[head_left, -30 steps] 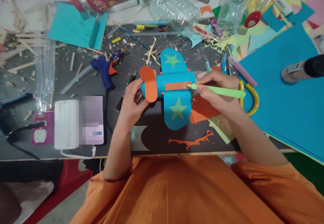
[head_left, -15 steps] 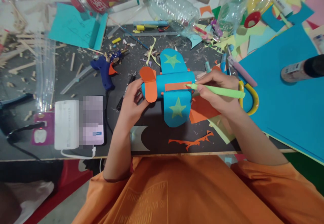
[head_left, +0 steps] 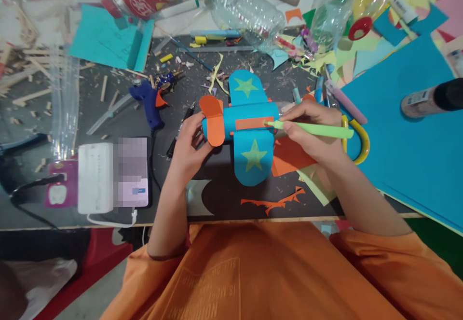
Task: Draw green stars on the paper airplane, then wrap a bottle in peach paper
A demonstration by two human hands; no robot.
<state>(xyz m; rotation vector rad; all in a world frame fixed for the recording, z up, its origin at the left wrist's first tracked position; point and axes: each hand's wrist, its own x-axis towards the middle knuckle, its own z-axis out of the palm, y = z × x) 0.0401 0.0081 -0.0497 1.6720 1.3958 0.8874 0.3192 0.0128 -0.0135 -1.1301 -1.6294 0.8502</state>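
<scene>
A blue paper toy airplane (head_left: 231, 112) lies across the middle, with an orange propeller (head_left: 216, 127) at its left end and a yellow-green star on each wing. My left hand (head_left: 190, 144) grips its nose end, fingers curled behind the propeller and partly hidden. Pinched in my right hand (head_left: 314, 127) is a light green marker (head_left: 321, 130), its tip touching the right part of the orange strip (head_left: 249, 123) on the plane's body. Under my right hand lies an orange paper sheet (head_left: 291, 156), partly covered.
A blue glue gun (head_left: 146, 100) and a black pen (head_left: 181, 129) lie to the left. Yellow-handled scissors (head_left: 361, 141) rest right, beside a large blue sheet (head_left: 405, 165). Plastic bottles (head_left: 246, 8) line the back. Orange scraps (head_left: 273, 204) sit near the front edge.
The marker's back end has shifted slightly to the right and its tip has moved a little left along the orange strip. The airplane and my left hand stay almost still.
</scene>
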